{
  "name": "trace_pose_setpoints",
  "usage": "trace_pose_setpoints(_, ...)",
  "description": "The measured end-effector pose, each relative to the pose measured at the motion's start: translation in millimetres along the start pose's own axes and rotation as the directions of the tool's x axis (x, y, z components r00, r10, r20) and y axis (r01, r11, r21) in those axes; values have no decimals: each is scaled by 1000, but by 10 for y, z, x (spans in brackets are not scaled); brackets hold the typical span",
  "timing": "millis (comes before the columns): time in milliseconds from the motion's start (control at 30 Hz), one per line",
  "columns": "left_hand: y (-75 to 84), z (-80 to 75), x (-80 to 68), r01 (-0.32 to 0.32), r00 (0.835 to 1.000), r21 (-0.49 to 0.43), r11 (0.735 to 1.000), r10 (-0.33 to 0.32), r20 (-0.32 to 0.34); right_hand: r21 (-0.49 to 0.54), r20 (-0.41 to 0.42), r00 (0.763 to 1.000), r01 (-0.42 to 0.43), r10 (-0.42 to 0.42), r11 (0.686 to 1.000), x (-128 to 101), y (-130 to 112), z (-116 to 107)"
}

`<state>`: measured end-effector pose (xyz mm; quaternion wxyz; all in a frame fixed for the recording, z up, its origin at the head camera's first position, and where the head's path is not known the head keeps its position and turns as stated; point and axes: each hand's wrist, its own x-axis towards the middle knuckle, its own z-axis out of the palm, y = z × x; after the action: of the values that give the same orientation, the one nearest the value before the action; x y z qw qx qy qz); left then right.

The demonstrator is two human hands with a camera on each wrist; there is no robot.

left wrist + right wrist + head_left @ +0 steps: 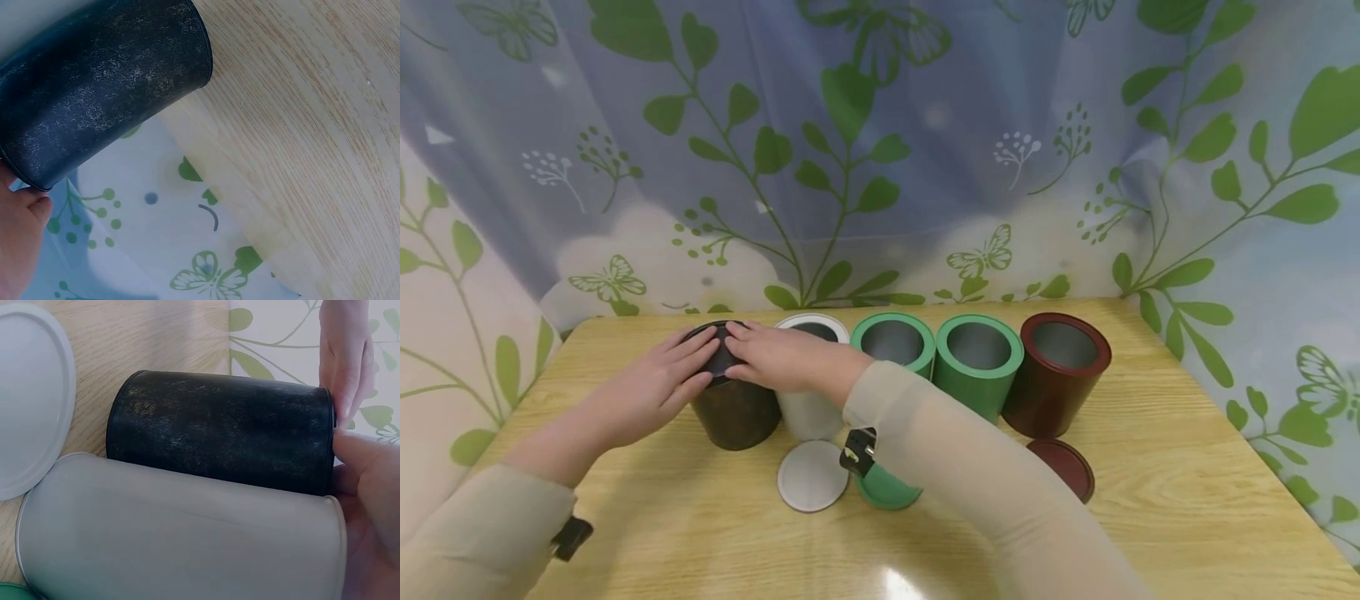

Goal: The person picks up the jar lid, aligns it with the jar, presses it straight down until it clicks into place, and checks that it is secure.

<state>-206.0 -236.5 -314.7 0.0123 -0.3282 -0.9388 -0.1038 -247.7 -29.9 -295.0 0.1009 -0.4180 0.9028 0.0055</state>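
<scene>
A smooth cloth printed with leaves and butterflies (880, 167) hangs behind a wood-grain table (700, 533). At the far left stands the black cylinder (737, 412), its wall mottled and worn. Both the left hand (651, 387) and the right hand (782, 354) rest on its round top, fingers mostly straight, gripping nothing. To its right run a matte white cylinder (811, 414), two green cylinders (977, 392) and a glossy dark-red cylinder (1048, 396), all open-topped. Flat round white (812, 477), green (887, 490) and dark-red discs (1067, 467) lie nearer.
</scene>
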Motion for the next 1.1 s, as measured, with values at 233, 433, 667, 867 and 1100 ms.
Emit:
trace_pose_setpoints(233, -4, -5, 8, 2, 1000, -3, 1000, -2, 4, 34, 26, 1000, -18, 18, 999, 12, -13, -45)
trace_pose_setpoints(433, -14, 18, 7, 9, 1000, 1, 1000, -9, 15, 47, 47, 998, -33, 31, 998, 26, -35, -45)
trace_pose_setpoints(667, -4, 21, 13, 16, 1000, -8, 1000, -16, 14, 39, 49, 998, -44, 43, 998, 41, -34, -34)
trace_pose_setpoints(867, 6, 19, 0, 39, 999, -20, 999, -38, 32, 37, 62, 997, -42, 40, 998, 40, -39, -32)
trace_pose_setpoints(1100, -14, 31, 12, 37, 999, -38, 999, -36, 27, 83, 82, 996, -54, 48, 995, 42, -42, -53)
